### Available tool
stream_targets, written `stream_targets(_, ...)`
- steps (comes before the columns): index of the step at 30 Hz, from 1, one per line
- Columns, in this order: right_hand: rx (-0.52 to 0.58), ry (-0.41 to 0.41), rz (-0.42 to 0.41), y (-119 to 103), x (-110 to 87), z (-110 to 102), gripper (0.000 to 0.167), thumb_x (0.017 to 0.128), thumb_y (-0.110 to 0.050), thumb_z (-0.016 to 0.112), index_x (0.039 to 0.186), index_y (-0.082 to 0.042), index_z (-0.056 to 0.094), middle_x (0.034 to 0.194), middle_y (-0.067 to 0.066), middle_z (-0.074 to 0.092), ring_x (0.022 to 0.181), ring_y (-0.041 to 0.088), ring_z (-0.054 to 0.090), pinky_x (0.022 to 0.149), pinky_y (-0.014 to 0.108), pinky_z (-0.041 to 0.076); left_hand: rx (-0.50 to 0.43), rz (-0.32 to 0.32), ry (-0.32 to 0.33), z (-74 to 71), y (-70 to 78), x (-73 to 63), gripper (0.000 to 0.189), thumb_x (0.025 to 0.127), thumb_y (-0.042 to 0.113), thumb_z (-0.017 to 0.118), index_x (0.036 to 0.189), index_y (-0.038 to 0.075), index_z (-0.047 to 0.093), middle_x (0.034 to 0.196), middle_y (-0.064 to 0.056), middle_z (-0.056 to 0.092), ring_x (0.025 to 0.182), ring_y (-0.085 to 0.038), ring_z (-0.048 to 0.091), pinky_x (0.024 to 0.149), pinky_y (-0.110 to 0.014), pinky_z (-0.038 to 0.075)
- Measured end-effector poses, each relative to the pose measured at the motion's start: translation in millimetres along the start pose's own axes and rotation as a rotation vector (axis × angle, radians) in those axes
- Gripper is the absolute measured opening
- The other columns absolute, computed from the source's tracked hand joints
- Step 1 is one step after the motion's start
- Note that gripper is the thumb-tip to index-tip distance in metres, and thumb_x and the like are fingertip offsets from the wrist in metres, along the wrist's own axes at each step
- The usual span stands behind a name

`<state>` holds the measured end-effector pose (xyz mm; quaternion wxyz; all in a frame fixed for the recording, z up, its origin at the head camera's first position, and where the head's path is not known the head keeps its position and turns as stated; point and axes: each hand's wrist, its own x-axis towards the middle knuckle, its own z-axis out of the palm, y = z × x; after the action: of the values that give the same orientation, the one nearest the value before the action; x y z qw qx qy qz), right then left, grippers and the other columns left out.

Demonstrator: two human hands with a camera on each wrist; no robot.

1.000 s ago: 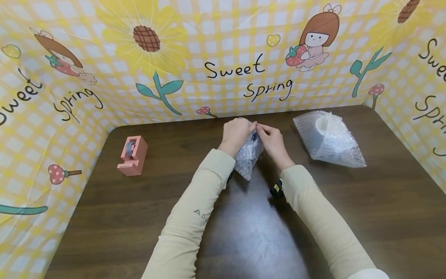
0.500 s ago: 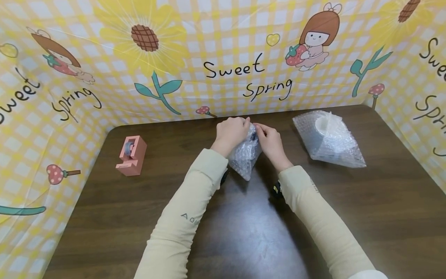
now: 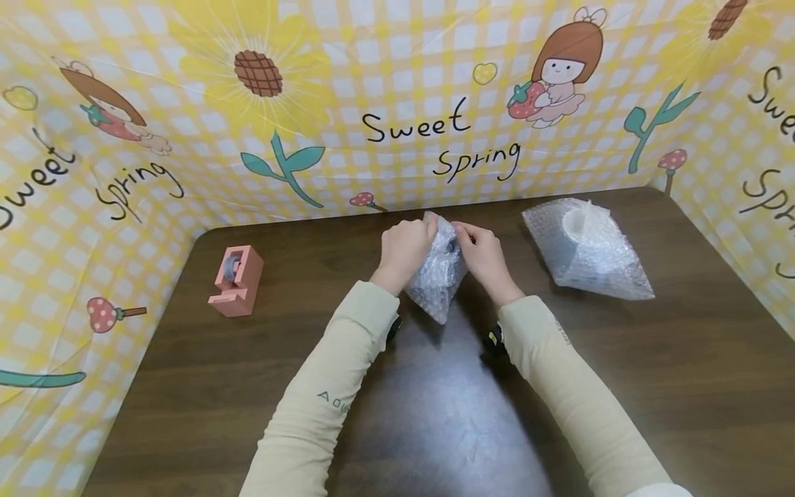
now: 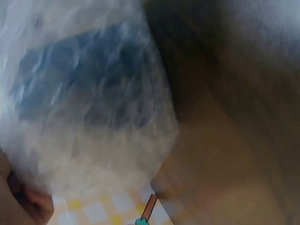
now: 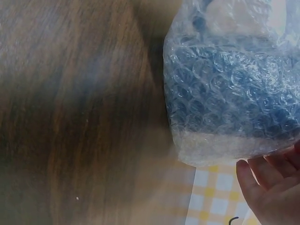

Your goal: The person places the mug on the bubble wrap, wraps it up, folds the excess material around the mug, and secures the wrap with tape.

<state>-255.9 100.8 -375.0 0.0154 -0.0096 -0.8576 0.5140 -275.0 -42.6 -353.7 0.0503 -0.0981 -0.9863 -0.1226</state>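
A bubble-wrapped package (image 3: 439,273) stands near the table's back edge, between both hands. Its clear wrap comes to a point toward me, and something dark blue with a pale part shows through the bubbles in the right wrist view. My left hand (image 3: 404,250) grips the wrap at its upper left side, fingers curled and mostly hidden behind it. On the opposite side, my right hand (image 3: 483,254) pinches the wrap's upper right edge between thumb and fingertips. The left wrist view is blurred, with the package (image 4: 89,93) filling its left half.
At the right of the brown table (image 3: 447,414) lies a second bubble-wrapped bundle (image 3: 590,255) with a white cup-like round shape inside. A pink tape dispenser (image 3: 239,283) with a roll of tape stands at the left. A yellow-checked cloth (image 3: 397,83) hangs behind the table.
My left hand has moved left and slightly toward me, away from the right hand, baring more of the package's top. The right hand has shifted only a little.
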Motion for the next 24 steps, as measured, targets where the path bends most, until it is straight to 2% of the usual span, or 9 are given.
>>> stream_targets(3, -0.007, -0.004, 0.016, -1.0, -0.1, -0.6, 0.038, 0.102, -0.027, 0.042, 0.131, -0.007, 0.059, 0.135, 0.011, 0.058, 0.120, 0.024, 0.055, 0.099, 0.042, 0.046, 0.043, 0.003, 0.097, 4.3, 4.6, -1.7, 0.057, 0.103, 0.035, 0.032, 0.067, 0.005, 0.065, 0.075, -0.016, 0.070, 0.069, -0.033, 0.068, 0.060, -0.044, 0.055)
stream_targets(5, -0.012, -0.003, 0.020, -2.1, -0.3, -0.2, 0.038, 0.102, -0.027, 0.042, 0.131, -0.008, 0.058, 0.136, 0.010, 0.057, 0.121, 0.024, 0.055, 0.100, 0.042, 0.046, 0.061, -0.002, 0.130, 4.4, 6.8, -2.4, 0.056, 0.103, 0.033, 0.034, 0.066, 0.005, 0.065, 0.072, -0.015, 0.070, 0.067, -0.033, 0.068, 0.059, -0.043, 0.054)
stream_targets(9, -0.017, -0.006, 0.032, -4.1, -0.6, 0.2, 0.038, 0.103, -0.028, 0.042, 0.132, -0.009, 0.058, 0.136, 0.009, 0.057, 0.119, 0.022, 0.055, 0.098, 0.040, 0.046, 0.093, -0.002, 0.147, 2.2, 9.4, -3.3, 0.055, 0.102, 0.032, 0.036, 0.065, 0.006, 0.065, 0.068, -0.014, 0.069, 0.064, -0.031, 0.067, 0.057, -0.042, 0.054)
stream_targets(13, -0.026, -0.014, 0.029, -6.4, -0.1, -1.1, 0.039, 0.102, -0.028, 0.041, 0.132, -0.010, 0.058, 0.129, 0.012, 0.062, 0.097, 0.024, 0.055, 0.082, 0.035, 0.045, 0.101, 0.003, 0.153, 0.8, 9.0, -3.2, 0.055, 0.102, 0.032, 0.037, 0.064, 0.005, 0.066, 0.067, -0.014, 0.069, 0.064, -0.031, 0.067, 0.057, -0.042, 0.054)
stream_targets(17, -0.067, -0.021, 0.013, -7.1, 1.7, -3.0, 0.041, 0.102, -0.032, 0.041, 0.131, -0.009, 0.058, 0.123, 0.013, 0.065, 0.090, 0.024, 0.054, 0.078, 0.035, 0.045, 0.065, 0.011, 0.134, 0.2, 7.2, -3.0, 0.055, 0.102, 0.033, 0.037, 0.063, 0.005, 0.064, 0.069, -0.015, 0.069, 0.066, -0.033, 0.067, 0.060, -0.044, 0.055)
stream_targets(21, -0.099, -0.038, 0.007, -7.1, 3.3, -3.3, 0.043, 0.100, -0.037, 0.046, 0.130, -0.008, 0.060, 0.128, 0.012, 0.063, 0.108, 0.025, 0.061, 0.091, 0.041, 0.050, 0.036, 0.023, 0.069, -0.1, 4.5, -3.6, 0.057, 0.103, 0.037, 0.036, 0.061, 0.007, 0.059, 0.070, -0.014, 0.067, 0.069, -0.032, 0.067, 0.063, -0.045, 0.055)
stream_targets(24, -0.102, -0.056, 0.016, -7.4, 3.6, -3.7, 0.043, 0.099, -0.036, 0.049, 0.129, -0.007, 0.060, 0.129, 0.012, 0.063, 0.116, 0.027, 0.060, 0.095, 0.043, 0.050, 0.016, 0.029, 0.010, -0.4, 2.5, -4.8, 0.058, 0.104, 0.041, 0.033, 0.066, 0.008, 0.062, 0.077, -0.014, 0.068, 0.074, -0.032, 0.067, 0.067, -0.045, 0.055)
